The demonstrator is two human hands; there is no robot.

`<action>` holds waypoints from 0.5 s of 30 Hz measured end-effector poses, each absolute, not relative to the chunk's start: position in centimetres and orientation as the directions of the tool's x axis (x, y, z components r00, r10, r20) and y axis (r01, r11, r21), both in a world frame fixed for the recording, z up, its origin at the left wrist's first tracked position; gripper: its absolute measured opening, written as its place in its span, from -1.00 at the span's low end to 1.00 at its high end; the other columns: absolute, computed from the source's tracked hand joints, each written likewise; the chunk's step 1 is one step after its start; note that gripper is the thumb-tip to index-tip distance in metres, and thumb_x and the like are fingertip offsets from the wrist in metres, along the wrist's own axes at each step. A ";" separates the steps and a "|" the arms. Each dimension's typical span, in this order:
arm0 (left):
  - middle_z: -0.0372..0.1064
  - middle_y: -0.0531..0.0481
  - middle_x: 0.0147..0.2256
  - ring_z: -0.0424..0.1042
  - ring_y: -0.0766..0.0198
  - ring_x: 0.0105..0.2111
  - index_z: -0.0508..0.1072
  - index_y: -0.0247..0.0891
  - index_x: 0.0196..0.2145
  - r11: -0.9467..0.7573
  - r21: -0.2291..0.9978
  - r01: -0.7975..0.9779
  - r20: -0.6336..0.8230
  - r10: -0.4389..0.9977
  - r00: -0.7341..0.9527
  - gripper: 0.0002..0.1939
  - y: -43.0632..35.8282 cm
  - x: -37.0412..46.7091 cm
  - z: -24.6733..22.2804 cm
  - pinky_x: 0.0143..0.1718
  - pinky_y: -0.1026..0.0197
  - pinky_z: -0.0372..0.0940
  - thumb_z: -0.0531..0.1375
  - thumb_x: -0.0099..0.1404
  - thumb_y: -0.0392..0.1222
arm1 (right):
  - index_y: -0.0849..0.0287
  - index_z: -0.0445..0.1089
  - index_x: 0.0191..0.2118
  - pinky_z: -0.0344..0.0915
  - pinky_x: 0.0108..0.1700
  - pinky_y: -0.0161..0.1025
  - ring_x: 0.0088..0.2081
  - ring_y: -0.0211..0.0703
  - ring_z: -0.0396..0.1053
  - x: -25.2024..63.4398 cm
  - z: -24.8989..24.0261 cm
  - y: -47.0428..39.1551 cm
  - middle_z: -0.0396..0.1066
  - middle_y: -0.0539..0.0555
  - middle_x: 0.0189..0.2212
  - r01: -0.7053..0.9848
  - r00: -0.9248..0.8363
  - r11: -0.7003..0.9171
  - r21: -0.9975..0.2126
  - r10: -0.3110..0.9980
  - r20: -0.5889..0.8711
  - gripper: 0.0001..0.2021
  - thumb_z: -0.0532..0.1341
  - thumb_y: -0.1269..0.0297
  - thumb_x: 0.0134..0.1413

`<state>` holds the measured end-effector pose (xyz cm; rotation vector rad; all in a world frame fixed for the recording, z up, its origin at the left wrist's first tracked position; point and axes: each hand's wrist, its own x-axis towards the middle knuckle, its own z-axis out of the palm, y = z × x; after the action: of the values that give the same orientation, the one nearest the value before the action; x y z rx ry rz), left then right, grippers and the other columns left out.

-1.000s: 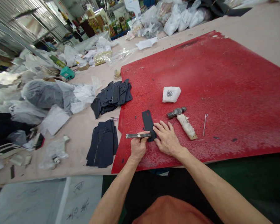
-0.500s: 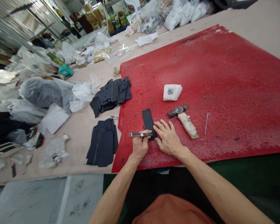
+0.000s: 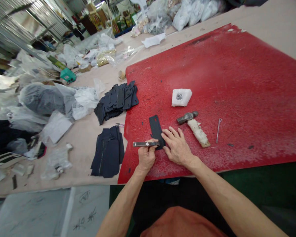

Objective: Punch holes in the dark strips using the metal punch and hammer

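Observation:
My left hand point(image 3: 146, 157) is closed around a metal punch point(image 3: 141, 144), a narrow grey bar that juts out to the left. Its inner end is over the lower part of a black strip point(image 3: 155, 124); the tip is hidden by my fingers and the viewing angle. One small slot shows near the strip's far end. My right hand point(image 3: 177, 146) lies flat with fingers apart, its fingertips at the strip's right edge. Just beyond it rests a ball-peen hammer point(image 3: 197, 132) with a wrapped white handle. Under everything is a red mat point(image 3: 212, 72).
A white block point(image 3: 182, 97) with dark marks sits past the hammer, and a thin metal hook point(image 3: 219, 130) lies to its right. On the left are a heap of slotted black pieces point(image 3: 117, 100) and a neater dark stack point(image 3: 106, 153). Plastic bags point(image 3: 43, 98) crowd the far left.
My left hand and the punch have shifted slightly left, with the punch's outer end a little lower. The right hand and the black strip stay almost the same.

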<state>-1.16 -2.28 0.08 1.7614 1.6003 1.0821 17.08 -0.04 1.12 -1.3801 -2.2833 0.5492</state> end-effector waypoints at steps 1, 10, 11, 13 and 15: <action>0.53 -0.06 -0.23 0.52 0.22 -0.21 0.52 -0.23 -0.20 -0.163 0.813 0.559 0.213 0.977 -0.025 -0.81 -2.3 -1.2 0.1 -0.10 0.15 0.43 0.10 0.35 -0.23 | 0.18 0.24 0.20 -0.26 0.31 0.22 0.30 0.17 -0.06 17.1 1.1 -0.1 0.16 0.15 0.26 0.733 -0.422 0.430 -0.528 0.895 0.144 -0.50 0.14 0.28 0.11; 0.54 -0.05 -0.25 0.52 0.22 -0.21 0.51 -0.24 -0.20 -0.167 0.832 0.530 0.228 0.972 -0.051 -0.82 -2.5 -0.9 0.4 -0.08 0.14 0.42 0.11 0.35 -0.23 | 0.18 0.24 0.21 -0.28 0.31 0.21 0.30 0.17 -0.06 16.9 0.9 0.0 0.16 0.16 0.26 0.747 -0.427 0.428 -0.508 0.895 0.127 -0.49 0.14 0.28 0.10; 0.54 -0.05 -0.25 0.52 0.22 -0.21 0.51 -0.24 -0.20 -0.169 0.835 0.523 0.231 0.971 -0.055 -0.82 -2.5 -0.9 0.4 -0.08 0.14 0.42 0.11 0.35 -0.23 | 0.18 0.24 0.20 -0.28 0.31 0.21 0.30 0.16 -0.06 16.9 0.9 0.0 0.16 0.16 0.26 0.747 -0.428 0.429 -0.507 0.895 0.126 -0.49 0.14 0.28 0.10; 0.54 -0.05 -0.24 0.52 0.23 -0.22 0.51 -0.24 -0.20 -0.172 0.843 0.510 0.237 0.969 -0.064 -0.83 -2.6 -1.0 0.3 -0.07 0.15 0.42 0.12 0.34 -0.24 | 0.18 0.25 0.18 -0.28 0.32 0.20 0.30 0.15 -0.05 16.9 0.8 0.0 0.17 0.16 0.25 0.745 -0.424 0.428 -0.512 0.896 0.132 -0.50 0.15 0.27 0.10; 0.54 -0.05 -0.23 0.52 0.22 -0.21 0.51 -0.24 -0.20 -0.170 0.850 0.499 0.239 0.968 -0.077 -0.84 -2.6 -1.0 0.1 -0.06 0.14 0.42 0.13 0.33 -0.25 | 0.16 0.30 0.13 -0.27 0.31 0.20 0.30 0.14 -0.04 17.1 0.6 0.0 0.18 0.16 0.24 0.733 -0.418 0.428 -0.528 0.897 0.147 -0.55 0.16 0.27 0.10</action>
<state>-1.05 -2.57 0.11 1.6877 1.5844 1.1904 17.07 -0.03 0.62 -1.3847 -2.2784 0.5438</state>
